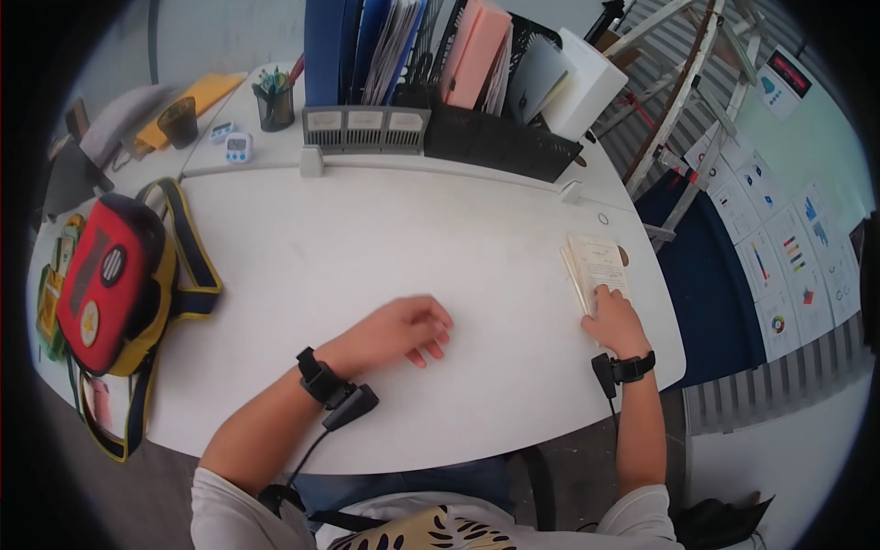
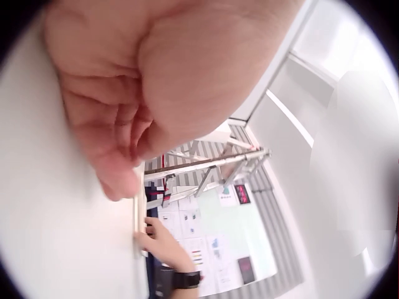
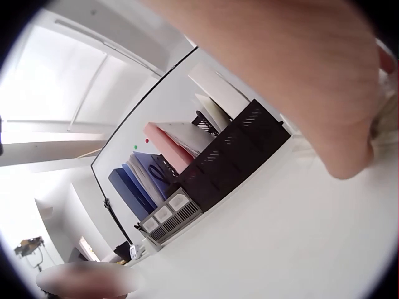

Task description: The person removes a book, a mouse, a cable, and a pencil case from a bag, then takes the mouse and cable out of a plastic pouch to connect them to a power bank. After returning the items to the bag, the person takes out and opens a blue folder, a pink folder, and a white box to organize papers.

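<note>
An open-paged booklet (image 1: 600, 261) with printed text lies at the right side of the white table, its left pages slightly fanned. The right hand (image 1: 616, 325) grips its near end, fingers over the page and thumb at the left edge. The left hand (image 1: 394, 332) is above the middle of the table, fingers loosely bent, holding nothing. In the left wrist view the left hand (image 2: 143, 81) is large and close, with the right hand (image 2: 163, 243) beyond it at the booklet's edge. The right wrist view shows part of the right hand (image 3: 324, 87); its fingertips are mostly hidden.
A red and navy bag (image 1: 110, 284) with straps is at the left. Along the back stand blue folders (image 1: 332, 55), a black file rack (image 1: 495, 137), a pen cup (image 1: 274, 105) and a small white timer (image 1: 238, 148). A ladder (image 1: 674, 119) stands beyond the right edge.
</note>
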A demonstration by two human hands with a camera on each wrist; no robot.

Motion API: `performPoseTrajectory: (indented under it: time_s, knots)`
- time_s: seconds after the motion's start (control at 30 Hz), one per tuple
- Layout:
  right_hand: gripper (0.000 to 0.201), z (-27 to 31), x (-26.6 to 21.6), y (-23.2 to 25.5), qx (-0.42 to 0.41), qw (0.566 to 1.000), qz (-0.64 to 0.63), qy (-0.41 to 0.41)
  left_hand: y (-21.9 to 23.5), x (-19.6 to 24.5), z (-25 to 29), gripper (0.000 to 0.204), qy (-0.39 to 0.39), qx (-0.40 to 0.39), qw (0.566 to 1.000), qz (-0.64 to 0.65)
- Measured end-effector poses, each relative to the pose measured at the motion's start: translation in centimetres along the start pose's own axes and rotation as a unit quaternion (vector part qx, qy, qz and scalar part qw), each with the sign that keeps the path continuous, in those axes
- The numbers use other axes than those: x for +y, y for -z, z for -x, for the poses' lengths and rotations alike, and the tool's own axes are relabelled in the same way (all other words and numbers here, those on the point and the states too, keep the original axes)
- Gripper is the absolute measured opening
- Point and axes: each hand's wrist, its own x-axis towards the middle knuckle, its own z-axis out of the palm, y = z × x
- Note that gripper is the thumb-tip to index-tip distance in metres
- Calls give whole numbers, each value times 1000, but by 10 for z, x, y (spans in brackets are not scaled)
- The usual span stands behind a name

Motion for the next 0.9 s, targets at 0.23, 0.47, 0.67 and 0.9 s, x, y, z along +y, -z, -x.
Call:
performPoseTrajectory:
  time_s: [0.23,0.47,0.67,0.9]
  knots:
    - [30,-1,-12,27,82,995,-48,38,16,-18,1,16,-56,4,989,140]
    - [54,57,-150,104,-246,890,-310,226,18,-26,-10,9,-170,222,958,69]
    - [54,-1,-184,67,-129,937,-213,246,46,-20,-10,9,-139,345,926,-62]
    - [53,-3,-201,62,-165,911,-227,302,47,-19,-11,11,-109,347,931,23]
